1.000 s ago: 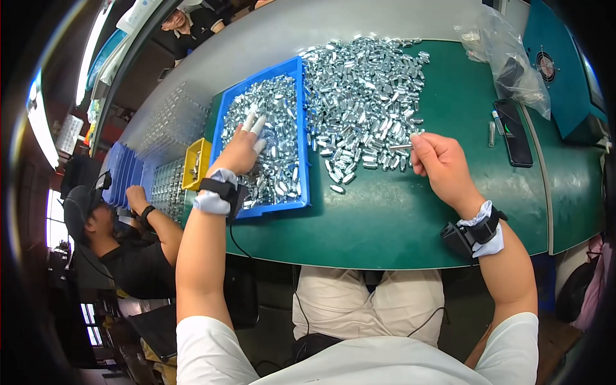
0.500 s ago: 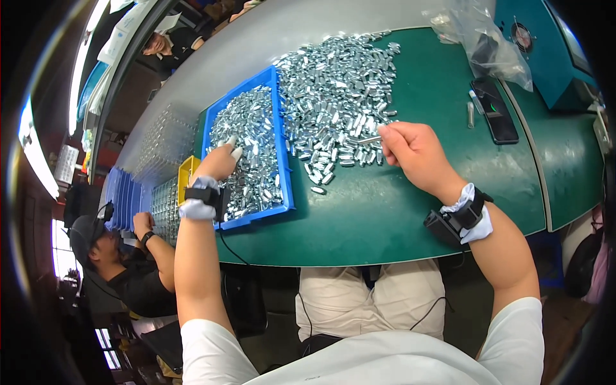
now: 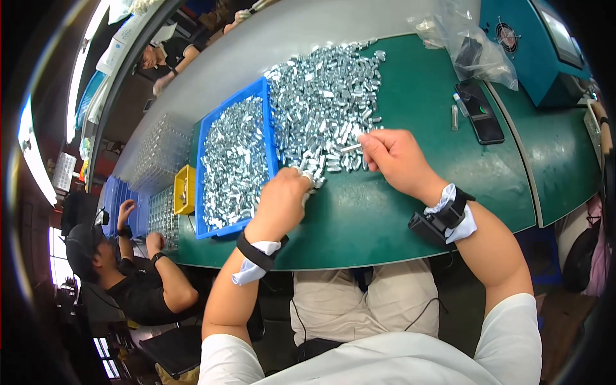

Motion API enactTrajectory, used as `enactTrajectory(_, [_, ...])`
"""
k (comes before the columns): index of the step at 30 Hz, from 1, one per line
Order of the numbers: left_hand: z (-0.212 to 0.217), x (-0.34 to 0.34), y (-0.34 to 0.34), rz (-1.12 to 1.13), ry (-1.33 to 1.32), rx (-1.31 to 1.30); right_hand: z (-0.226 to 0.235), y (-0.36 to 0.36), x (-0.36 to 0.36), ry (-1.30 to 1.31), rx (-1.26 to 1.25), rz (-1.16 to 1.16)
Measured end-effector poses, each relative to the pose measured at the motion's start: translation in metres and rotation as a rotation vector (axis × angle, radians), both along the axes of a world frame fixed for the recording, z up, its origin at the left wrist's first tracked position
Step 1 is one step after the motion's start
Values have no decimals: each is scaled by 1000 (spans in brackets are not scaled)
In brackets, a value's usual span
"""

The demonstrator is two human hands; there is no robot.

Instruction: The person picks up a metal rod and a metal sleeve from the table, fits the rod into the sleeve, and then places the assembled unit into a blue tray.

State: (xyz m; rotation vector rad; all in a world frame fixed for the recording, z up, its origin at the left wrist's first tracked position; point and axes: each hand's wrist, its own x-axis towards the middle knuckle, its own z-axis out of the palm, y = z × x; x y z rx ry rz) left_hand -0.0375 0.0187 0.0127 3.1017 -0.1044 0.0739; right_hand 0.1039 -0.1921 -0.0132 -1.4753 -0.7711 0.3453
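A wide heap of small shiny metal pieces (image 3: 327, 90) lies on the green mat. Beside it, a blue tray (image 3: 273, 122) is full of similar pieces. At the near edge of the heap, by the tray's near right corner, my left hand (image 3: 282, 197) has its fingers curled down, pale coverings on the tips. Whatever they pinch is hidden among the pieces. My right hand (image 3: 401, 160) is closed in a pinch, thumb on top, around a thin metal rod (image 3: 351, 147). The rod points left over the right edge of the heap.
A yellow bin (image 3: 185, 189) stands left of the tray, near clear plastic racks (image 3: 157, 151). To the right are a phone (image 3: 480, 112), a small clear tube (image 3: 455, 118), a plastic bag (image 3: 487, 58) and a teal machine (image 3: 532, 58). Co-workers sit at left and far left.
My left hand has left the pieces inside the blue tray and moved right to the heap's near edge. My right hand still grips the rod, little changed. The whole view has shifted slightly.
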Motion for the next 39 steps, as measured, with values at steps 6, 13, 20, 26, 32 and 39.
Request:
enactTrajectory(6, [0,34,-30,80,-81,-418,0,-6,-1,-31,-30,-52])
enactTrajectory(13, [-29,49,-33,274,-251,-1852,-1,-3,3,0,6,-102])
enactTrajectory(20, [-27,47,-32,224,-209,-1830,0,0,1,-55,-71,-52])
enactTrajectory(26, [-30,44,-34,234,-227,-1780,-4,0,-1,-69,-106,-48])
enactTrajectory(32, [-28,42,-41,236,-254,-1642,-2,-1,-3,-78,-72,-37])
enactTrajectory(39, [-26,42,-37,179,-191,-1607,-1,-1,-5,-130,-81,6])
